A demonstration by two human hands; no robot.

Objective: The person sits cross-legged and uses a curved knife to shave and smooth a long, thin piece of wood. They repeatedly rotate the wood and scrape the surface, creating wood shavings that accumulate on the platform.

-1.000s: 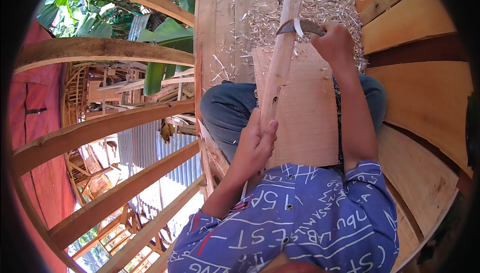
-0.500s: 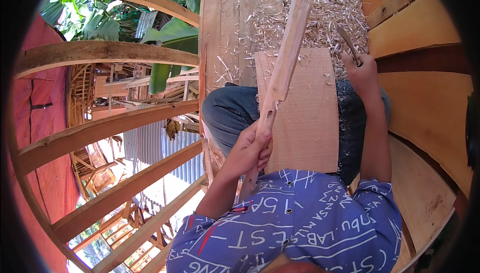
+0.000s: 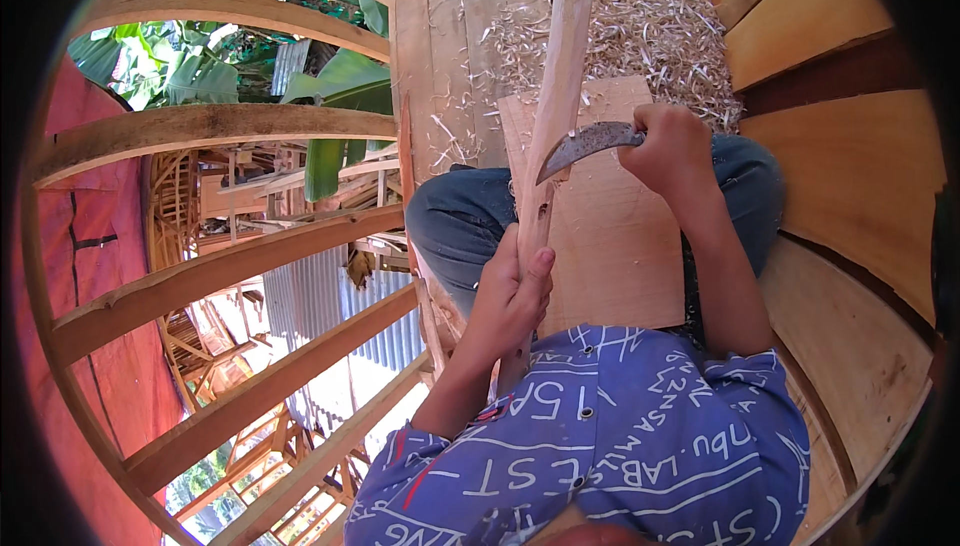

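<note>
My left hand (image 3: 515, 291) is wrapped round the lower, narrower part of a long pale wooden piece (image 3: 562, 66), which points away from me with a slight tilt to the right. A small hole shows in the wood just above my fingers. In my right hand (image 3: 672, 146) is a curved knife (image 3: 590, 146) with a dark, worn blade; its handle is mostly hidden in my fist. The blade's tip lies over the wooden piece, at the step where it widens. Under the piece, a flat wooden board (image 3: 615, 256) rests across my lap.
Curled wood shavings (image 3: 650, 16) cover much of the plank floor (image 3: 450, 66) ahead. To the left stands a railing of wooden slats (image 3: 230, 246), with leaves and corrugated sheets beyond. A wall of curved boards (image 3: 830, 166) rises close on my right.
My right hand has moved left and inward, bringing the knife from the shavings side onto the wooden piece. The piece has swung slightly left and stands more upright in view.
</note>
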